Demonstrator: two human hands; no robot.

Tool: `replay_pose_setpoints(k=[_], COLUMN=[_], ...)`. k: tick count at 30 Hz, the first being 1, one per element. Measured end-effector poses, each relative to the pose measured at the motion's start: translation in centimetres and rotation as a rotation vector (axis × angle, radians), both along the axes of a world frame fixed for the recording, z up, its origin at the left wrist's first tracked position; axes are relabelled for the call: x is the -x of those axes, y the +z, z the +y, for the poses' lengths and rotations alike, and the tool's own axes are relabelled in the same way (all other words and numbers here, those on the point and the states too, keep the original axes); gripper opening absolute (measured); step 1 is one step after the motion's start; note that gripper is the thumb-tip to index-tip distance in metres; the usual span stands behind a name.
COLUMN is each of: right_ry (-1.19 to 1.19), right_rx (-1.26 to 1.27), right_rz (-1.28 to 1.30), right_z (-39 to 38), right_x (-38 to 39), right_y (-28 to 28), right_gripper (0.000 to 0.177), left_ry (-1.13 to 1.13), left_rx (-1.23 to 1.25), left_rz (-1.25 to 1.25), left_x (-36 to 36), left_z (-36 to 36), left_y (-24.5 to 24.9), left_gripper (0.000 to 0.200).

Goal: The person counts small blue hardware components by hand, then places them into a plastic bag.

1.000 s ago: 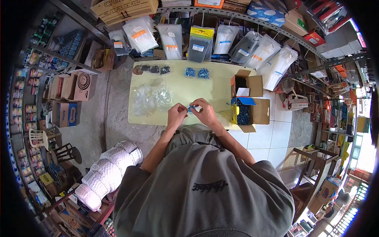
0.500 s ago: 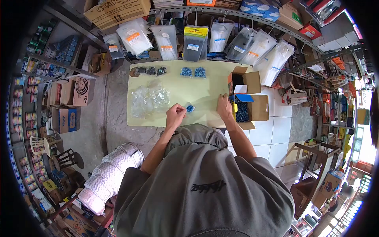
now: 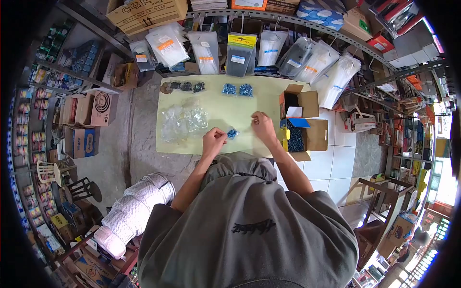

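**Your left hand (image 3: 214,138) is at the blue-filled bag (image 3: 232,133); your right hand (image 3: 263,126) is apart, to its right**

Left to right along your worktop (image 3: 245,108):

Far left corner: a round brown thing (image 3: 166,88), then a row of dark packs (image 3: 186,86) by the far edge. Closer to you in the left half, a spread heap of transparent bags (image 3: 185,120).

Your left hand: by the near edge, around mid-width. Thumb and fingers are together at the bag's left side. Reads as a pinch on it; your fingers cover the actual contact.

Blue-filled bag: near edge, around its middle, directly right of your left fingertips. Compact, roundish, no clear long axis. Left hand is the nearer one. Beyond it by the far edge, two blue packs (image 3: 229,89) lie side by side.

Your right hand: a gap right of the bag, slightly farther from the near edge. From there the bag lies leftward and a bit toward you. Fingers curled; can't tell if the tips meet or hold anything small. Can't tell if it touches the worktop. It sits between the bag and the blue-filled carton (image 3: 318,134), touching neither.

Near right corner: that carton, flaps spread. Next to it, toward the far right corner, a second carton (image 3: 309,103) with dark contents.
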State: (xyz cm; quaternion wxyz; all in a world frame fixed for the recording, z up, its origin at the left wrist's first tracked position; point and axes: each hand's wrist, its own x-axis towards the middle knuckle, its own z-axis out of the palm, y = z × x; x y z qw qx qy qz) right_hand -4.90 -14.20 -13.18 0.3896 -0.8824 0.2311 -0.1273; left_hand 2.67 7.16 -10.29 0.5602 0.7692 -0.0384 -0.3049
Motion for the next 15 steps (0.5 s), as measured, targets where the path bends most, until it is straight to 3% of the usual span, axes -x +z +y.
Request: replay_pose_setpoints(k=[1, 3, 9, 15], right_ry=[-0.002, 0.065, 0.178, 0.033], right_rx=[-0.002, -0.287, -0.334, -0.342], right_rz=[0.001, -0.106, -0.082, -0.134], right_z=[1.1, 3.3, 6.2, 3.8], right_x=[-0.5, -1.0, -0.9, 1.3], right_y=[1.8, 4.8, 6.7, 9.0], right_gripper=[0.016, 0.016, 0.019, 0.018], left_ry=[-0.002, -0.025, -0.044, -0.018], left_rx=[-0.002, -0.016, -0.019, -0.009], left_rz=[0.001, 0.008, 0.053, 0.071], left_x=[0.0, -0.1, -0.2, -0.3], left_z=[0.0, -0.2, -0.3, -0.3], left_y=[0.1, 0.2, 0.6, 0.5], left_gripper=[0.011, 0.01, 0.007, 0.008])
